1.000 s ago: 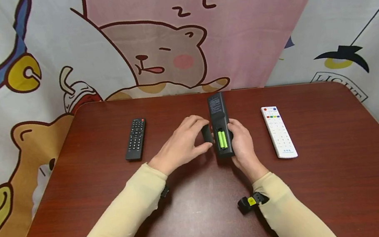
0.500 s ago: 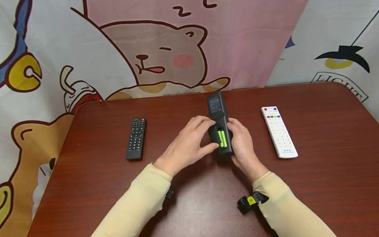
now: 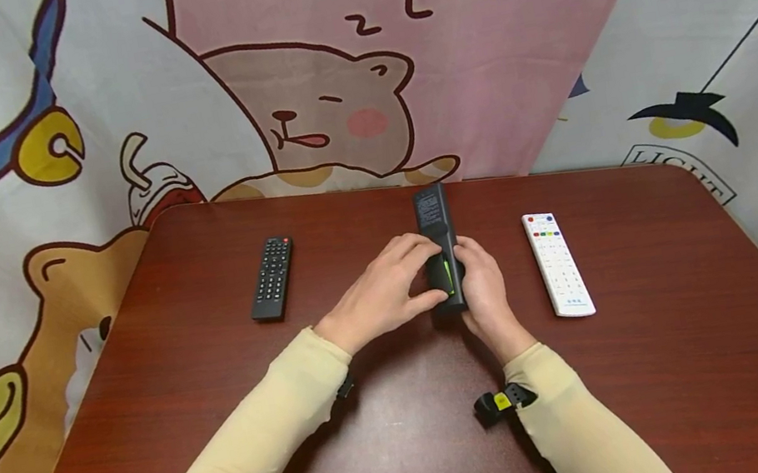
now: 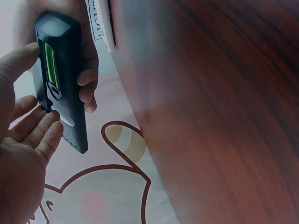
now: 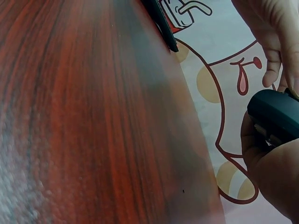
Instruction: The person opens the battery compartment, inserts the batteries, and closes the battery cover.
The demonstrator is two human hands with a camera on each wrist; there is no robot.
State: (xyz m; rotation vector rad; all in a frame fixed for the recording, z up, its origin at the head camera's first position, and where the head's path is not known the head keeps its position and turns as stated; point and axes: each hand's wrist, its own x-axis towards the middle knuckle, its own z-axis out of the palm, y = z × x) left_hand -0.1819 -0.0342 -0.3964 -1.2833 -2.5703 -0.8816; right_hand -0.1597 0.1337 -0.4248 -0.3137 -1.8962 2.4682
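My right hand (image 3: 483, 281) grips a black remote control (image 3: 432, 214), held back side up with its printed label at the far end. Between thumb and fingertips, my left hand (image 3: 384, 286) pinches a black battery cover (image 3: 437, 275) by its ends. The cover lies at the remote's left edge, partly over the battery compartment. A strip of green battery (image 4: 50, 63) still shows beside it in the left wrist view. In the right wrist view, the near end of the remote (image 5: 275, 109) rests in the right hand, and the left fingers come in from above.
A smaller black remote (image 3: 272, 279) lies buttons up on the brown table (image 3: 387, 455), left of the hands. To the right lies a white remote (image 3: 557, 264) with coloured buttons. A printed cloth (image 3: 504, 37) hangs behind the table's far edge.
My left hand has moved right with the battery cover, from beside the remote onto its open compartment. Less of the green batteries shows now. The right hand stays almost still.
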